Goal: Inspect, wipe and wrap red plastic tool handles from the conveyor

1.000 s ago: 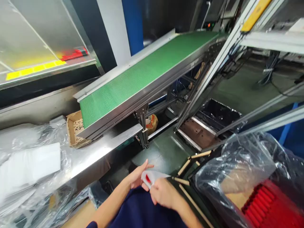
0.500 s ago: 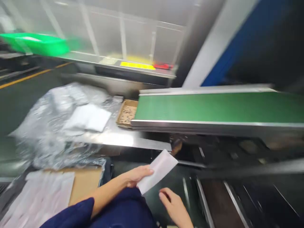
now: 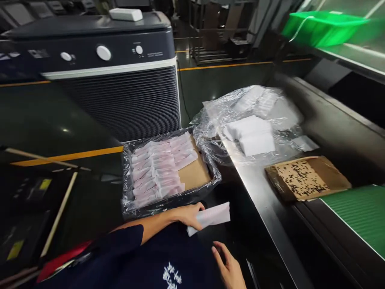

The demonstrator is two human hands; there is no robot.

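Observation:
My left hand [image 3: 190, 216] is closed around a flat white foam-wrapped packet [image 3: 214, 215], with something faintly pink showing through the wrap. The packet juts out to the right of my fingers. Below and to the right, my right hand [image 3: 229, 267] is empty, its fingers loosely bent and the thumb apart from them. Just beyond my left hand is a box lined with clear plastic [image 3: 171, 202]. Rows of similar wrapped packets [image 3: 156, 168] lie in it, on brown cardboard [image 3: 195, 172].
On the metal bench [image 3: 255, 188] lie white foam sheets [image 3: 254, 134] in clear plastic. A shallow cardboard tray [image 3: 337, 176] holds small dark pieces beside the green conveyor belt [image 3: 361, 216]. A large air cooler [image 3: 129, 96] stands behind the box; a green bin [image 3: 325, 30] is at upper right.
My view has swung left, away from the conveyor and toward the lined box. My left hand still holds the packet, now close to the box. My right hand stays empty.

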